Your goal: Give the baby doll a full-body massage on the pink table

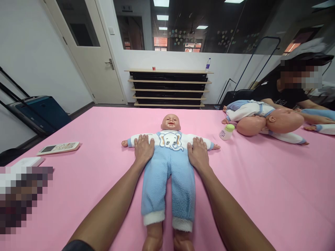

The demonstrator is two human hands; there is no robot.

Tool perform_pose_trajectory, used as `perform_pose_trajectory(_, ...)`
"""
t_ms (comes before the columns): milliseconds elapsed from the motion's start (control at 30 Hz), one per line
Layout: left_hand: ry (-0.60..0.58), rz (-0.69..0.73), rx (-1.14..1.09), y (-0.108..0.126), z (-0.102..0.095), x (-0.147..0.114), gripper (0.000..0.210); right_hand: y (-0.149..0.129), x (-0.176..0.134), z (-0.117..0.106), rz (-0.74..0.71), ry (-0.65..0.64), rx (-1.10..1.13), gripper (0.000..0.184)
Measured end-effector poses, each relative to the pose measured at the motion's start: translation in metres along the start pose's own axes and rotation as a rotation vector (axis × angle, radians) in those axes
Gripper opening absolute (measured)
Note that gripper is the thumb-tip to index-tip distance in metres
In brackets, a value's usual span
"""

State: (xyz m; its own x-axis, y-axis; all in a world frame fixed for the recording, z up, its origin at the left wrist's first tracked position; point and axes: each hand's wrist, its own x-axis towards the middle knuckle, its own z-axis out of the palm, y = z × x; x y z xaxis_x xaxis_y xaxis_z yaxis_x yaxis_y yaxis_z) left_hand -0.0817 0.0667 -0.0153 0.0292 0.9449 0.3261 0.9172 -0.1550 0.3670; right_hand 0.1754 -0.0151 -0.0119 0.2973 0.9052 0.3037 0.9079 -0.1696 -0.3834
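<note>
A baby doll (169,167) lies on its back on the pink table cover (110,125), head away from me and arms stretched out sideways. It wears a white and light blue fleece outfit with an elephant face on the chest. My left hand (143,150) rests flat at the doll's side, its fingers over the sleeve on the left. On the other side, my right hand (199,151) lies flat across the sleeve on the right. Both hands have their fingers stretched out and grip nothing.
A small jar with a green lid (226,132) stands right of the doll. Beyond it lie more dolls (272,120), near a seated person in black (274,92). At the left are a remote control (59,148) and a white object (27,162). Shelving (170,81) stands behind the table.
</note>
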Motion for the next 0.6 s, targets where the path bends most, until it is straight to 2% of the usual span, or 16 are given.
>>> perform_pose_trajectory(233,0.034,-0.011,0.016,-0.001,-0.002,-0.001,0.06,0.005,0.0,-0.003,0.057,0.056,-0.044,0.071)
perform_pose_trajectory(400,0.052,-0.063,0.018,-0.003,-0.009,-0.002,0.052,0.007,-0.001,-0.003,0.101,0.097,-0.042,0.071)
perform_pose_trajectory(533,0.102,-0.115,0.033,-0.013,-0.014,0.001,0.049,0.01,-0.001,-0.002,0.14,0.17,-0.014,0.07)
perform_pose_trajectory(600,0.128,-0.195,0.039,-0.022,-0.018,0.005,0.053,0.013,-0.001,-0.003,0.194,0.235,0.021,0.069)
